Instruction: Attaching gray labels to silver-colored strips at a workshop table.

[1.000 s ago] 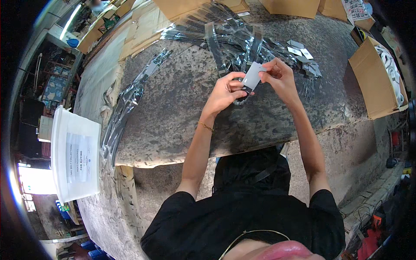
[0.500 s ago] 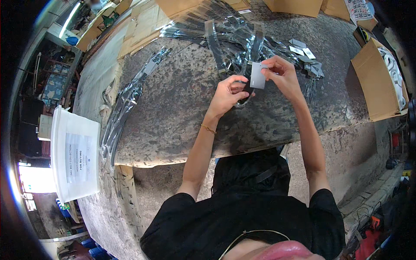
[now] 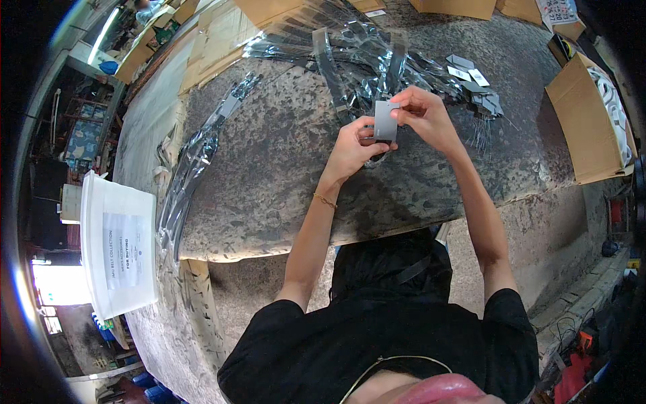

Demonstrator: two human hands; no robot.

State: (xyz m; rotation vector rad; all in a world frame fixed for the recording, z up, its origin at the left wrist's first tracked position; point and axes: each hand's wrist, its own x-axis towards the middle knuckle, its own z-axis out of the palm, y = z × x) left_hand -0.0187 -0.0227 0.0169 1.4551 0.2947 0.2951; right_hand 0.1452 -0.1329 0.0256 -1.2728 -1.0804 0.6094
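Note:
Near the table's middle, my right hand (image 3: 426, 118) pinches a grey hang tag (image 3: 385, 120) by its upper edge. My left hand (image 3: 350, 151) is closed at the tag's lower end, on what looks like a dark belt in a clear plastic sleeve, mostly hidden by fingers and tag. Just beyond both hands spreads a pile of dark belts in shiny clear sleeves (image 3: 324, 62). To the right of my right hand lie several loose grey tags (image 3: 486, 102), with a bunch of thin strings (image 3: 482, 137) beside them.
More sleeved belts (image 3: 195, 158) lie along the table's left part. A white plastic bin (image 3: 118, 242) with a paper label stands at the left edge. An open cardboard box (image 3: 584, 121) holding white coiled material is at the right. Cardboard (image 3: 452, 7) lines the far side.
My right hand has moved slightly left and down with the tag. The tag now overlaps my left fingertips and covers more of the dark belt. My left hand has barely moved.

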